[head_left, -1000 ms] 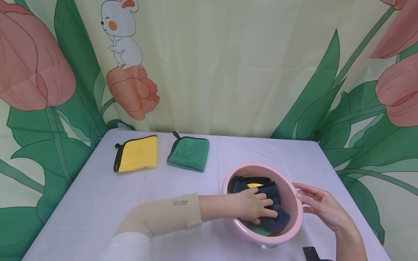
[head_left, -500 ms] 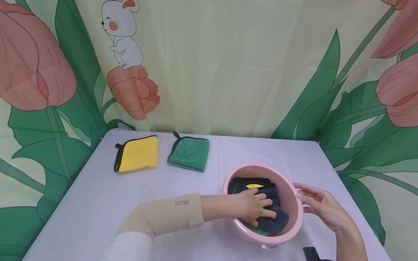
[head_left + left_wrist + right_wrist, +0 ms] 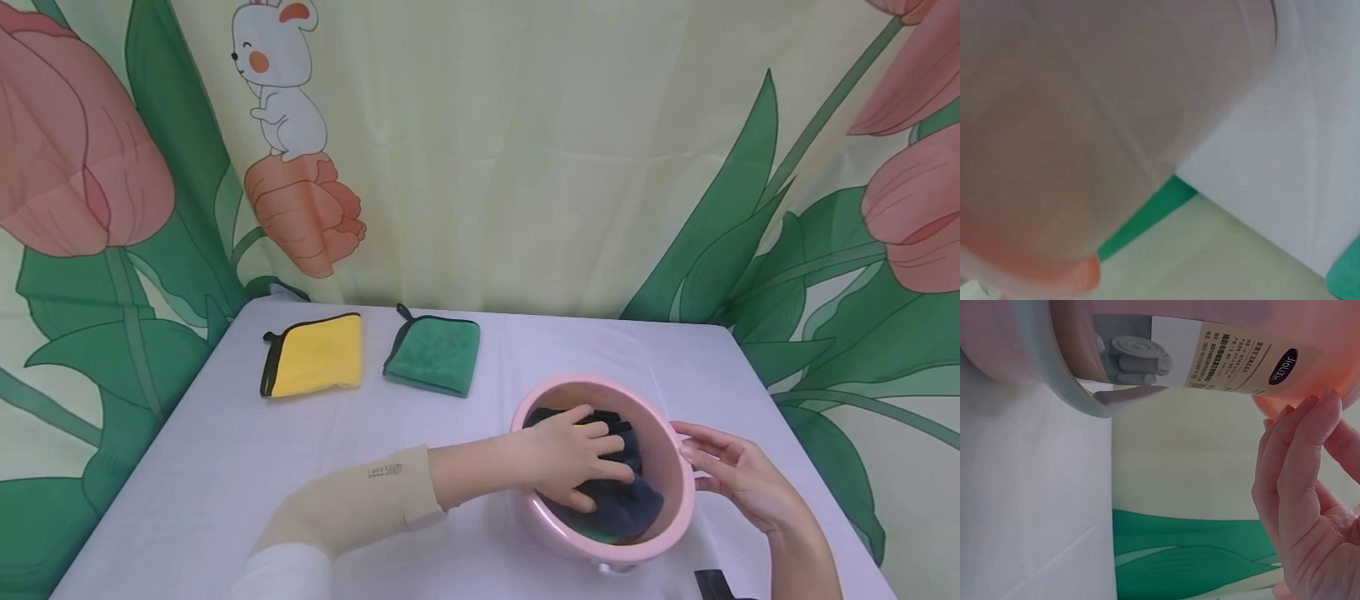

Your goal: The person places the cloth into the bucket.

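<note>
On the right half of a white-covered table (image 3: 187,475) stands a pink bucket (image 3: 637,551) holding a dark blue cloth (image 3: 636,502). My left hand (image 3: 573,458) is over the cloth, fingers spread; I cannot tell whether they press it. My right hand (image 3: 738,477) touches the bucket's outer side with loosely bent fingers.

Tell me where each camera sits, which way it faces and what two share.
Head: head-worn, facing forward and down at the pink bucket; left hand, right hand and forearms show.
Left wrist: on that wrist, facing what looks like the bucket, blurred and close, beside tablecloth; no hand discernible.
Right wrist: on that wrist, facing the bucket's label; right hand shows.
Head and right wrist share the bucket and right hand.
</note>
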`<action>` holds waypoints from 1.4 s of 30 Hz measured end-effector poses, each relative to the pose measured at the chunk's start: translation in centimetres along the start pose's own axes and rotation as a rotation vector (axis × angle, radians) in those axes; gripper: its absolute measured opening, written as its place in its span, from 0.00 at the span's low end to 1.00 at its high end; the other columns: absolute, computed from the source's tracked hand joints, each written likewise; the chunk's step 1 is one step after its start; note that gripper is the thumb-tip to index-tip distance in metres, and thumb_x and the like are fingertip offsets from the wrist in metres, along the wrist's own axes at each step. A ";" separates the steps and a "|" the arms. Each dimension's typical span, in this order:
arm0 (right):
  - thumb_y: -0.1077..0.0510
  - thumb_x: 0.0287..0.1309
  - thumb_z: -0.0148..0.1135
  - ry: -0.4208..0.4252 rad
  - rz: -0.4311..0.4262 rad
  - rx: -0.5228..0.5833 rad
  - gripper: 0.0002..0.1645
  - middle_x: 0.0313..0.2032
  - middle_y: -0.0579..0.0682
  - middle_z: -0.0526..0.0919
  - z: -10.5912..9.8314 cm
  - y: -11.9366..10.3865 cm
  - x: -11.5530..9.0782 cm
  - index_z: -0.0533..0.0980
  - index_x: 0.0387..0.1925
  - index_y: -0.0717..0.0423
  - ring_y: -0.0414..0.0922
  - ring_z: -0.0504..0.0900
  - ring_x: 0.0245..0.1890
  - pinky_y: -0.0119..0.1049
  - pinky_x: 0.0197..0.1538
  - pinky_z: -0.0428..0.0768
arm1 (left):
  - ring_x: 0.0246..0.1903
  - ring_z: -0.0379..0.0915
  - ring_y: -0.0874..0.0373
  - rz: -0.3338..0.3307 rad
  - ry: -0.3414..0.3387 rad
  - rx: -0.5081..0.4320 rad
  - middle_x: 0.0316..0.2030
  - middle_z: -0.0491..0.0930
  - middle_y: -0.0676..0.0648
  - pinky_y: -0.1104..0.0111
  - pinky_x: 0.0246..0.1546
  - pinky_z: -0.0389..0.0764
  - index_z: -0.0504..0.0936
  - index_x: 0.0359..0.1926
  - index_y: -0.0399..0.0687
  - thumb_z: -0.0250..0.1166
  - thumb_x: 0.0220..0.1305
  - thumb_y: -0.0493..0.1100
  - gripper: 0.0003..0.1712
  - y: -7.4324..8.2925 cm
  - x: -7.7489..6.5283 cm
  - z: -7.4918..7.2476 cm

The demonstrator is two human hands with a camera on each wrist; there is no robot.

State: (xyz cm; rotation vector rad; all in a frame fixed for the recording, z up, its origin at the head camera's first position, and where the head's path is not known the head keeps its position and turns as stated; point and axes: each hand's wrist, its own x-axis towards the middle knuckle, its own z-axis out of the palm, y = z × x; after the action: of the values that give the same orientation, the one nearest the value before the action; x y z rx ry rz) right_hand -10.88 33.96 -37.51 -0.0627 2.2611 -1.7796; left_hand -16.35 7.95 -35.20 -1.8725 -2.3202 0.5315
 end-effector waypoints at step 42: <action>0.65 0.62 0.49 0.009 -0.007 0.002 0.24 0.36 0.41 0.82 0.2 -0.1 0.0 0.75 0.45 0.30 0.37 0.80 0.35 0.36 0.35 0.80 | 0.66 0.45 0.46 -0.865 -0.024 -0.268 0.69 0.48 0.47 0.48 0.63 0.41 0.51 0.69 0.63 0.48 0.57 0.67 0.40 -11.7 -8.9 14.6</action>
State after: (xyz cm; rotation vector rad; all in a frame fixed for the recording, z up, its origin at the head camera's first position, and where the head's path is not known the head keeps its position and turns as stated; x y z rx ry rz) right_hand -10.84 33.75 -37.46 -0.0631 2.2677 -1.7895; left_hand -29.55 -5.58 -43.69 -0.7394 -2.9781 0.1297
